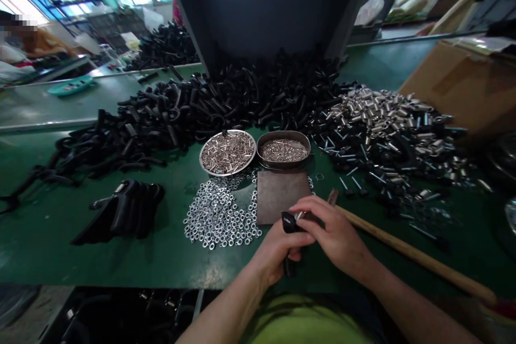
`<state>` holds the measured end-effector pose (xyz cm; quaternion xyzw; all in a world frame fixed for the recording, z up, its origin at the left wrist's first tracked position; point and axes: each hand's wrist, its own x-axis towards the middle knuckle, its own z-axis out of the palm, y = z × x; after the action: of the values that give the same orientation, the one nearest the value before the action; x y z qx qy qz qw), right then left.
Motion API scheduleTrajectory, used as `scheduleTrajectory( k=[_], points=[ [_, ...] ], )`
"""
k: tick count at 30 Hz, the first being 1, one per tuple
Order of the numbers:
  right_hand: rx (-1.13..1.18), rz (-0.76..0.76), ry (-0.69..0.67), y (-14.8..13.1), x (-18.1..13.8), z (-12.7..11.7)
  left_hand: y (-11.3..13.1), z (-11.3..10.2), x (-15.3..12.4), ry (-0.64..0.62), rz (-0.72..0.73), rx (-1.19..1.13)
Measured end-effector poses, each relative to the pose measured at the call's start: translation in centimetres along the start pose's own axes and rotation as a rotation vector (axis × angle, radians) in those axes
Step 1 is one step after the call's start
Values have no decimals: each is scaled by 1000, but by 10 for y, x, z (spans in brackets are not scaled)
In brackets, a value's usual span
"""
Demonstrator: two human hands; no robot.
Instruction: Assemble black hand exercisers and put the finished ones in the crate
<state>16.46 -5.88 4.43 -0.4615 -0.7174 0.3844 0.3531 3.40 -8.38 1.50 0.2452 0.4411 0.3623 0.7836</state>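
Note:
My left hand (278, 252) is wrapped round a black plastic handle (288, 222), its end poking up above the fist and its lower part below. My right hand (328, 226) pinches a small metal spring (299, 215) against the top of that handle. Both hands meet over the front edge of a flat metal plate (282, 193). Left of the plate spreads a pile of nuts (220, 215). A hammer with a wooden handle (415, 252) lies beside my right hand, its head partly hidden behind the fingers.
Behind the plate stand a round dish of metal pins (228, 153) and an oval tin of small parts (284, 149). Black handles (242, 97) heap across the back; several sit stacked (131, 207) at left. Metal sleeves and black-headed bolts (382, 118) cover the right, near a cardboard box (463, 86).

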Motion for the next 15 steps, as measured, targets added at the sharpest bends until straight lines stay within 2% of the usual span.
scheduleTrajectory(
  k=[3,6,8,11,13,15],
  points=[
    [95,127,-74,11,6,-5,2,-3,-5,-41,-38,159],
    [154,208,-216,36,20,-18,2,-7,-9,-117,-114,176],
    [-76,203,-145,58,36,-32,1,-10,-12,-144,-130,177],
    [-483,186,45,89,60,-52,3,-13,-15,-95,-76,232],
    [-540,190,50,101,70,-60,5,-14,-14,-53,5,275],
    [-535,184,39,101,72,-62,7,-17,-12,-20,62,264]
  ],
)
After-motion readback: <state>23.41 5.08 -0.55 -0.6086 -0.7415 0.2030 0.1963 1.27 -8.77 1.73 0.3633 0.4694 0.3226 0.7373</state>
